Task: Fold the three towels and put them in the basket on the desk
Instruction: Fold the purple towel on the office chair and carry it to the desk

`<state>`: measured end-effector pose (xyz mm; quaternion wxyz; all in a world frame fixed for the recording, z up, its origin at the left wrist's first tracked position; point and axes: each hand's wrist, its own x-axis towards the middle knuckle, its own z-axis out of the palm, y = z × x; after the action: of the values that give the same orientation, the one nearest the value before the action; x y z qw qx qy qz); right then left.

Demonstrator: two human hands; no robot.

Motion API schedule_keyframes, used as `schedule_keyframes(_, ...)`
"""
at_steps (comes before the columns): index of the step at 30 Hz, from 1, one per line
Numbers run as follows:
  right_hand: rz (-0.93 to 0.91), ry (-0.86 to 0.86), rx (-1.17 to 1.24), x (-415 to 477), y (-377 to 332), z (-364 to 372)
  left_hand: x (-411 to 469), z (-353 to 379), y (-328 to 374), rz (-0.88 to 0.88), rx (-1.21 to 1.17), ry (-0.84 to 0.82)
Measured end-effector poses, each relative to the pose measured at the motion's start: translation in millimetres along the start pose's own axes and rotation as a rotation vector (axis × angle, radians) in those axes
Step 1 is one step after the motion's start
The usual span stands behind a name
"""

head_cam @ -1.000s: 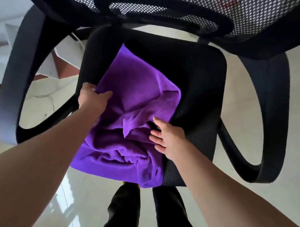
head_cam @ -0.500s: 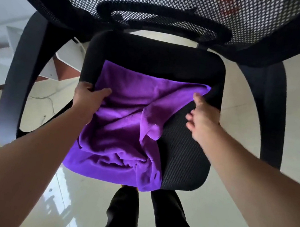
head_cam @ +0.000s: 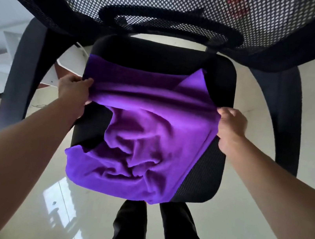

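**Q:** Head view. What does the figure show?

**A:** A purple towel (head_cam: pixel 150 134) lies on the black seat (head_cam: pixel 162 60) of an office chair, below its mesh backrest (head_cam: pixel 171 1). The left hand (head_cam: pixel 72 90) pinches the towel's left edge. The right hand (head_cam: pixel 230 127) has its fingers curled round the right edge. A taut band of cloth runs between the two hands. The near half is crumpled, and its hem hangs over the seat's front edge, above the person's dark trouser legs (head_cam: pixel 175 236).

**Q:** Where do the risks lie?

**A:** Chiefly in the slack half. If the hands lift or fold without spreading the bunched cloth, creases would likely be folded in and the fold come out lopsided. The far right corner (head_cam: pixel 196 82) is turned up (a small flap), so the far edge may not lie square. The overhanging hem could drag the towel toward the glossy floor (head_cam: pixel 252 206) if either grip loosens. The seat's mesh looks rough, so the cloth may catch rather than slide.

**Q:** And the rest of the task?

**A:** Neither basket nor desk is in view, nor any other towel, so the carrying route cannot be judged. The armrests (head_cam: pixel 22 69) flank both hands, and a wide sweep might snag cloth on them.
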<state>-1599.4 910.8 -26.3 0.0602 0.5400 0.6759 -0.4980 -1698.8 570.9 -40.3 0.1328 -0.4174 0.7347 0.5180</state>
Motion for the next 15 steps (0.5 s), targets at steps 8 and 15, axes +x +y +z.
schedule_keyframes(8,0.110,-0.240,-0.130,-63.5,86.0,-12.6,-71.1,-31.8,-69.8,0.082,0.440,-0.070)
schedule_keyframes(15,0.100,-0.308,-0.149,-86.1,115.1,-3.5,-113.7,-74.7,-141.7,0.131,0.965,-0.428)
